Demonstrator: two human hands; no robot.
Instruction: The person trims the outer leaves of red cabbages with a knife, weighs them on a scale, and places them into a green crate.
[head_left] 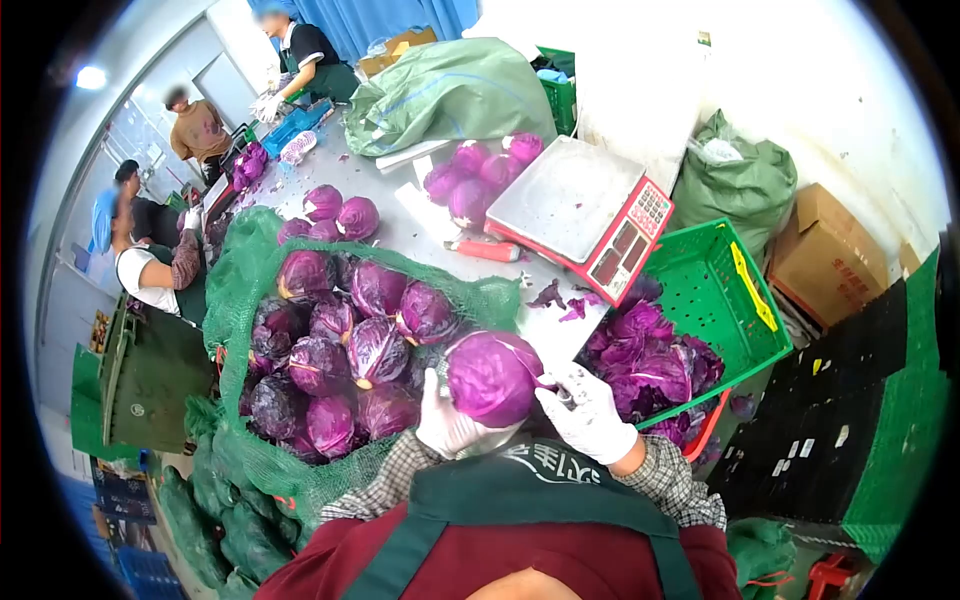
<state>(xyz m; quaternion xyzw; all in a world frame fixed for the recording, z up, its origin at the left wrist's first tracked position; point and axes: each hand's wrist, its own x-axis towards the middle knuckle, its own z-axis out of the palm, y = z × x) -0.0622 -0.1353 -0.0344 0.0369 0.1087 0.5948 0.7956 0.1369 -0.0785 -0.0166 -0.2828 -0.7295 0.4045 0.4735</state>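
Closest in, a maroon shirt [610, 550] under a dark green apron [510, 500]. Just past that, a purple cabbage [490, 380] cradled in the gloved left hand [447, 422]; narrow curl to the gloved right hand [592, 415] at the cabbage's edge, perhaps around something small, impossible to tell. Well under way, judging by loose leaves [650, 365] in the green crate [690, 238] at right and smooth, bright cabbages [470, 200] beside the scale [570, 195], upper centre. Not yet handled, at a guess: plenty of duller heads [375, 350] in the green net [238, 300], left of centre. Tight sideways, between net and crate rim; a bit more room forward, over the strip of tabletop [545, 335] below the scale
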